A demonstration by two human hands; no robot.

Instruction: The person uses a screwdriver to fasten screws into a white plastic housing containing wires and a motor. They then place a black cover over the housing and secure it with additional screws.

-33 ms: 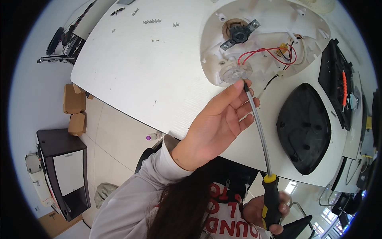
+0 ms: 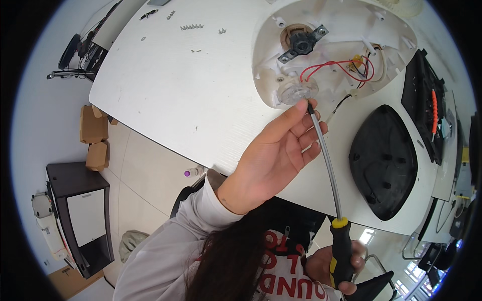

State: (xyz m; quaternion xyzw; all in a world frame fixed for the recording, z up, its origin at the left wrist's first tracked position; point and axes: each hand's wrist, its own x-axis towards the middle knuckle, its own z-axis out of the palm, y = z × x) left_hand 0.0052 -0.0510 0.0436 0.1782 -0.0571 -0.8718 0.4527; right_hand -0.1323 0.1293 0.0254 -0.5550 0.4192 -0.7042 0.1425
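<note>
My right hand (image 2: pixel 321 263) grips the black and yellow handle of a long screwdriver (image 2: pixel 329 168). Its shaft slants up and away to the fingertips of my left hand (image 2: pixel 268 163). There the left thumb and forefinger pinch at the dark tip; a tiny glint shows between them, too small to name. Just beyond the fingertips is a clear round part (image 2: pixel 298 92) with two red wires (image 2: pixel 334 63), mounted in a white plastic shell (image 2: pixel 263 65). A round part under a black bracket (image 2: pixel 303 44) also sits in the shell.
Rows of small screws (image 2: pixel 192 27) lie at the table's far left. A black curved cover (image 2: pixel 384 163) rests right of my left hand, with an open black tool case (image 2: pixel 424 105) beyond it. The white table's (image 2: pixel 165 95) near edge runs under my left forearm.
</note>
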